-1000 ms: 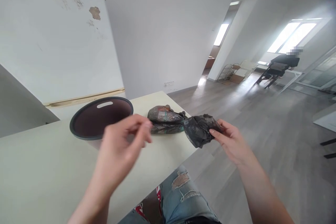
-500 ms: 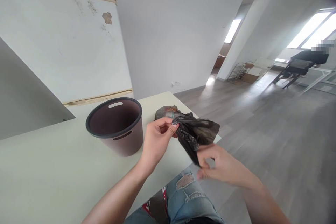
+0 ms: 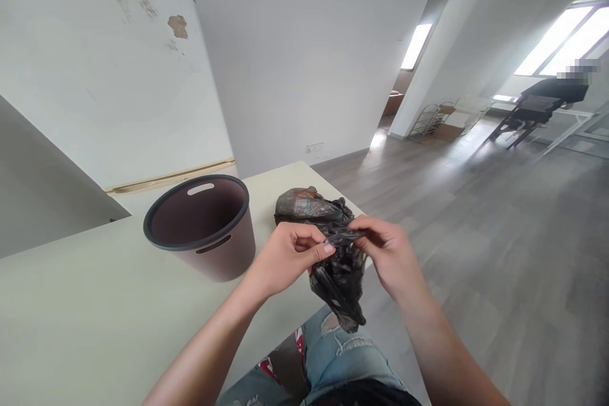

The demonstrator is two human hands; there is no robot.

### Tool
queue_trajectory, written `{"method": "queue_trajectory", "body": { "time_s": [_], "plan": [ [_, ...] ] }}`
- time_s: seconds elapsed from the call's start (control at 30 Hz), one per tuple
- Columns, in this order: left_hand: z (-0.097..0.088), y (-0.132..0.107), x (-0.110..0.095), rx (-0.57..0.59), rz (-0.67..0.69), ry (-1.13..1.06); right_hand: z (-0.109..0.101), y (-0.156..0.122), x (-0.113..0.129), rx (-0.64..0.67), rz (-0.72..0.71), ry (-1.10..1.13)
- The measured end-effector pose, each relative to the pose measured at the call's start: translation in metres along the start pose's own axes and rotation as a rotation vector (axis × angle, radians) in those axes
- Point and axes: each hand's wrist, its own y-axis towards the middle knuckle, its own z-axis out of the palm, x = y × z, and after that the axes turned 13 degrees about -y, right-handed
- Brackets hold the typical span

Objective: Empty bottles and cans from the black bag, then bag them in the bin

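Upward, my right hand (image 3: 389, 260) has moved nearer my left hand (image 3: 288, 257); both hands' fingers pinch the crumpled black plastic bag (image 3: 339, 285), bunching it between them.

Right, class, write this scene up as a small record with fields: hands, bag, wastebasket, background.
Left hand: pinching black plastic bag
Right hand: pinching the same bag
Bag: filled part on table, loose part hanging below the hands
Wastebasket: brownish, dark-rimmed, upright on the table, left of the bag
Background: white refrigerator, distant person near window
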Motion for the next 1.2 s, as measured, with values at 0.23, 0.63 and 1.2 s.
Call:
{"method": "queue_trajectory", "body": {
  "time_s": [0.23,0.63,1.2],
  "plan": [
    [-0.018,-0.009,-0.011,0.194,-0.132,0.422,-0.015,0.000,0.006,-0.092,-0.165,-0.288],
    [-0.017,-0.015,-0.019,0.011,-0.010,-0.174,-0.020,0.002,-0.019,-0.200,-0.015,-0.421],
    [-0.026,-0.031,-0.040,0.030,0.140,-0.210,-0.048,0.005,-0.015,0.063,0.031,0.074]
  ]
}}
